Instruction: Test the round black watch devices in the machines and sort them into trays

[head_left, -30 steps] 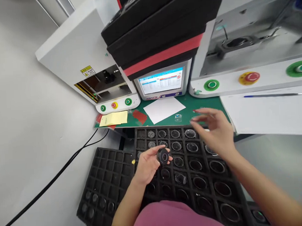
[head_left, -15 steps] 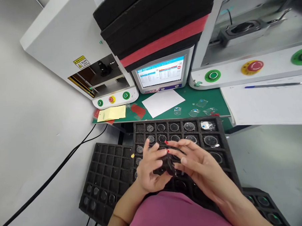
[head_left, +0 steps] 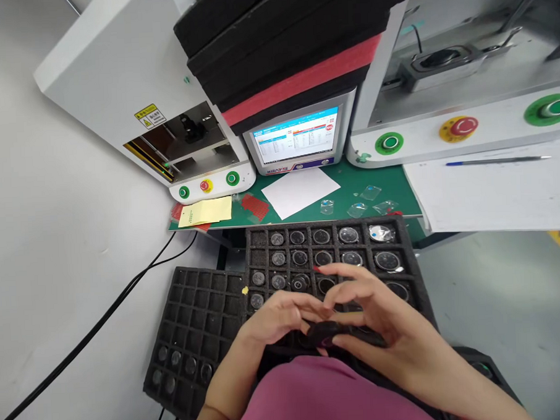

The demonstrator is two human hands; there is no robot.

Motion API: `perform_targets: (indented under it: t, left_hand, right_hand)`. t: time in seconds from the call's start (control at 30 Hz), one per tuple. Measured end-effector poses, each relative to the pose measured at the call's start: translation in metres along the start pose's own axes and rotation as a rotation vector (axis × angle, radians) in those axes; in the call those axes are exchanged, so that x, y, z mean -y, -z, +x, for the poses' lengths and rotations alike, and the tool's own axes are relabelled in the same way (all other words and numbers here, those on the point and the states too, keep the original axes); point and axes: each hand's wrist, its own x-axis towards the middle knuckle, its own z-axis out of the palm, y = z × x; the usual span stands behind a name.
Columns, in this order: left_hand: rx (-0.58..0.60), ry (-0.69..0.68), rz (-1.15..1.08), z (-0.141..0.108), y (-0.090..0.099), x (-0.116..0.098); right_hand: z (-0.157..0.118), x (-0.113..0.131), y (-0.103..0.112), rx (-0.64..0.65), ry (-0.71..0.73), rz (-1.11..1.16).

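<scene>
Close to my body, a black round watch case (head_left: 323,333) is held low over the foam tray. My right hand (head_left: 382,323) pinches it between thumb and fingers, with the index finger raised. My left hand (head_left: 278,318) has its fingers closed at the case's left and upper edge, partly hidden behind it. Beneath both hands lies the black foam tray (head_left: 261,235), its square pockets holding several round watch cases. One watch case (head_left: 300,283), just beyond my fingers, shows a back with small dots. A case wrapped in clear film (head_left: 382,233) sits in the far right corner.
A second foam tray (head_left: 205,312) stands lower left. Behind are a green bench (head_left: 353,182) with film scraps, a white sheet (head_left: 301,192) and a monitor (head_left: 298,138). Machines with buttons flank it; a pen (head_left: 495,161) lies on papers at right. Black cables (head_left: 103,313) run left.
Both hands have come down towards my body with the watch case, which has turned from edge-on to flatter. My left fingers, spread before, are now drawn together. The view has shifted slightly.
</scene>
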Motion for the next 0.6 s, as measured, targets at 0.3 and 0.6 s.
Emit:
perform_targets:
  t: [0.3,0.6]
  left_hand:
    - [0.123,0.159,-0.006,0.004,-0.001,0.001]
    - [-0.014,-0.358,-0.010,0.006,-0.012,0.000]
  right_hand:
    - [-0.004,0.002,0.004,0.133,-0.040,-0.015]
    - [0.011,0.006,0.001,-0.499,0.265,-0.025]
